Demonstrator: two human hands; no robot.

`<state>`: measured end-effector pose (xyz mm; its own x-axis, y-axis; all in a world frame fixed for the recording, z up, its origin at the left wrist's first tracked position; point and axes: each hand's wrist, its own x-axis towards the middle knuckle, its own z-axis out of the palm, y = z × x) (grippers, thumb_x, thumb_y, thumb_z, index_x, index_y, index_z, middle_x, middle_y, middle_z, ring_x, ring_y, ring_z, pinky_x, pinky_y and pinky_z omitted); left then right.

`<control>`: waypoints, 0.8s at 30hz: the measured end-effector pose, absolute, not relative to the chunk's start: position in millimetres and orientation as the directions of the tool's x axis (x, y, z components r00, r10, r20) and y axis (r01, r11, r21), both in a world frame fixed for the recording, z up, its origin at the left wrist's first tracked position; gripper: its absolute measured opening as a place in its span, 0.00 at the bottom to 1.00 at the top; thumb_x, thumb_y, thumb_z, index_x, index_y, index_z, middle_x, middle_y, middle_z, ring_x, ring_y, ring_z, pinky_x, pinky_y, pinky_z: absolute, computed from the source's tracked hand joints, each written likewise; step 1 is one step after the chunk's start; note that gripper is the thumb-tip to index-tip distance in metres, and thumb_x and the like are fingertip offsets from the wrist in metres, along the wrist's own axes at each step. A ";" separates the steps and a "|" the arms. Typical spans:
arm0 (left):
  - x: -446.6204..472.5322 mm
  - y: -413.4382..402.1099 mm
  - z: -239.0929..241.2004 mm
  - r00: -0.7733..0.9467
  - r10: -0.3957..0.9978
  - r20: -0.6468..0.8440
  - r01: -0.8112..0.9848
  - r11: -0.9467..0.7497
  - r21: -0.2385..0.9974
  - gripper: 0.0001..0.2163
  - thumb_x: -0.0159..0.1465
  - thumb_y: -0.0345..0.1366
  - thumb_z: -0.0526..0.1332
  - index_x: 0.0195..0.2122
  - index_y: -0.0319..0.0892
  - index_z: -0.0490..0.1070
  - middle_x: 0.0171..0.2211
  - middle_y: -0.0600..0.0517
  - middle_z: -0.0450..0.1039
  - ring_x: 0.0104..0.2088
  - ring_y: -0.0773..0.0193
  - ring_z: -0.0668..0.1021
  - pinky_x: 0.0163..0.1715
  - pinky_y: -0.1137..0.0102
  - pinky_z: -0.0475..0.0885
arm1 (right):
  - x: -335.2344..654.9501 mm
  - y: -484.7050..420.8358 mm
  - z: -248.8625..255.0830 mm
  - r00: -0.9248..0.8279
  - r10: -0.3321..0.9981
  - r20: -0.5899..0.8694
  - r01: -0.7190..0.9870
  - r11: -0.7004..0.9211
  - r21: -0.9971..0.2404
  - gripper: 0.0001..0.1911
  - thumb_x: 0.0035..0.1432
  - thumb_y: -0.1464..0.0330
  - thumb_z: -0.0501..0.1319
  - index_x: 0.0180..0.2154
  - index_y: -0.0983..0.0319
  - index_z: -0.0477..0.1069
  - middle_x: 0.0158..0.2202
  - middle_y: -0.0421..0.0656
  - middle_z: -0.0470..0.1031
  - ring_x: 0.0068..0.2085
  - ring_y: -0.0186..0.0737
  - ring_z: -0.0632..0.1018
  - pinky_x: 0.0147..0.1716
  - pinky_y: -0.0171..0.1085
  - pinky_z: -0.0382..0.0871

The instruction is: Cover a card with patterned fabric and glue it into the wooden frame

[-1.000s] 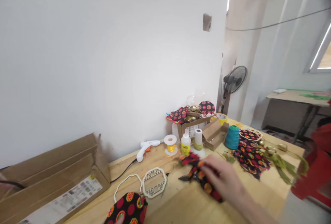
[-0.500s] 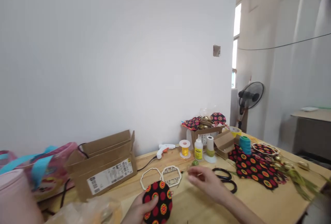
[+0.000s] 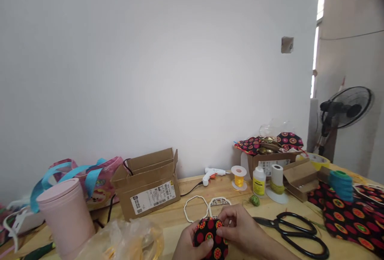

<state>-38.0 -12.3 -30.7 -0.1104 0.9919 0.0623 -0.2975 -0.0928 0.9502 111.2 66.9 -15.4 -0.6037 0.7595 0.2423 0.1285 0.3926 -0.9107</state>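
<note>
At the bottom centre of the head view both hands meet on a round pad covered in black cloth with red and orange circles. My left hand grips its lower left edge with the thumb on top. My right hand closes its fingers over the pad's upper right edge. Just behind the pad lie two cream-coloured frames, a plain ring and a lattice one. Black scissors rest on the wooden table to the right of my right hand.
A pink cup and crinkled plastic bag sit at the left front. Behind stand a cardboard box, a glue gun, a yellow thread spool, a glue bottle and a teal spool. Patterned cloth covers the right side.
The view has swung left. My right hand left the cloth and scissors area and came onto the pad. The left hand still holds the pad, now nearer the centre.
</note>
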 end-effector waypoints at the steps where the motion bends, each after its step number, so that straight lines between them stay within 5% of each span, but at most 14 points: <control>1: -36.9 -12.0 -30.0 -0.129 0.988 0.080 -0.262 -0.112 0.958 0.20 0.40 0.39 0.70 0.34 0.37 0.74 0.33 0.42 0.78 0.38 0.50 0.76 0.39 0.61 0.68 | 112.3 66.5 -16.0 -0.599 0.757 0.260 0.110 0.399 -0.910 0.02 0.41 0.74 0.63 0.23 0.66 0.71 0.18 0.34 0.63 0.20 0.27 0.63 0.18 0.27 0.56; 8: -32.5 -17.6 -12.2 -0.145 0.988 0.050 -0.124 -0.068 0.990 0.07 0.48 0.33 0.66 0.29 0.39 0.78 0.31 0.45 0.79 0.35 0.54 0.77 0.38 0.65 0.70 | 123.6 62.9 -7.8 -0.603 0.649 0.464 -0.014 0.573 -0.820 0.03 0.43 0.76 0.61 0.23 0.64 0.73 0.22 0.41 0.70 0.25 0.35 0.71 0.26 0.32 0.63; 11: -36.6 -19.1 -8.0 -0.253 0.966 0.046 -0.166 -0.090 0.982 0.11 0.45 0.29 0.67 0.32 0.45 0.77 0.40 0.48 0.77 0.44 0.56 0.74 0.45 0.67 0.66 | 129.5 63.6 -5.9 -0.549 0.410 0.729 -0.097 0.835 -0.542 0.05 0.47 0.75 0.60 0.28 0.63 0.74 0.24 0.44 0.73 0.27 0.36 0.71 0.26 0.34 0.62; 13: -39.6 -18.3 -6.1 -0.268 0.962 -0.046 -0.393 -0.065 0.917 0.16 0.44 0.28 0.67 0.35 0.48 0.76 0.43 0.50 0.75 0.47 0.56 0.72 0.47 0.65 0.64 | 133.4 64.7 -4.3 -0.490 0.189 0.851 -0.080 0.962 -0.260 0.05 0.50 0.74 0.60 0.31 0.62 0.73 0.25 0.44 0.74 0.26 0.36 0.70 0.24 0.34 0.61; 16: -40.5 -16.5 -1.8 0.004 0.978 -0.210 -0.744 0.143 0.653 0.16 0.45 0.33 0.64 0.38 0.44 0.75 0.42 0.46 0.76 0.47 0.50 0.72 0.48 0.59 0.63 | 137.6 64.7 0.3 -0.515 0.067 0.855 0.017 0.998 -0.068 0.03 0.52 0.69 0.61 0.33 0.60 0.71 0.25 0.42 0.75 0.26 0.36 0.70 0.25 0.34 0.62; 18: -38.1 -16.3 0.6 0.140 0.955 -0.260 -0.796 0.265 0.545 0.17 0.47 0.39 0.62 0.39 0.39 0.74 0.41 0.43 0.75 0.47 0.48 0.72 0.47 0.58 0.63 | 138.5 63.3 3.6 -0.580 0.069 0.812 0.075 0.997 -0.032 0.04 0.51 0.67 0.62 0.32 0.59 0.71 0.25 0.40 0.76 0.27 0.36 0.71 0.26 0.34 0.63; 20: -34.6 -17.2 0.7 0.095 0.950 -0.296 -0.787 0.254 0.562 0.16 0.50 0.38 0.63 0.40 0.39 0.73 0.41 0.44 0.76 0.46 0.50 0.73 0.47 0.60 0.64 | 137.8 61.8 5.2 -0.634 0.083 0.769 0.095 0.995 -0.029 0.03 0.50 0.68 0.63 0.30 0.58 0.71 0.26 0.39 0.77 0.28 0.37 0.72 0.27 0.34 0.64; 24: -30.4 -19.0 -7.4 -0.143 0.941 -0.306 -0.696 0.124 0.707 0.20 0.45 0.27 0.67 0.41 0.42 0.71 0.40 0.46 0.76 0.44 0.50 0.74 0.46 0.59 0.66 | 135.1 62.0 1.5 -0.579 0.258 0.773 0.049 0.958 -0.283 0.07 0.51 0.75 0.58 0.31 0.57 0.70 0.31 0.41 0.74 0.32 0.38 0.71 0.30 0.35 0.66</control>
<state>-30.4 -19.0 -7.4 -0.1431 0.9411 -0.3064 -0.6962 0.1243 0.7070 135.1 62.0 1.5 -0.5795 0.2581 0.7730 0.0491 0.9579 -0.2829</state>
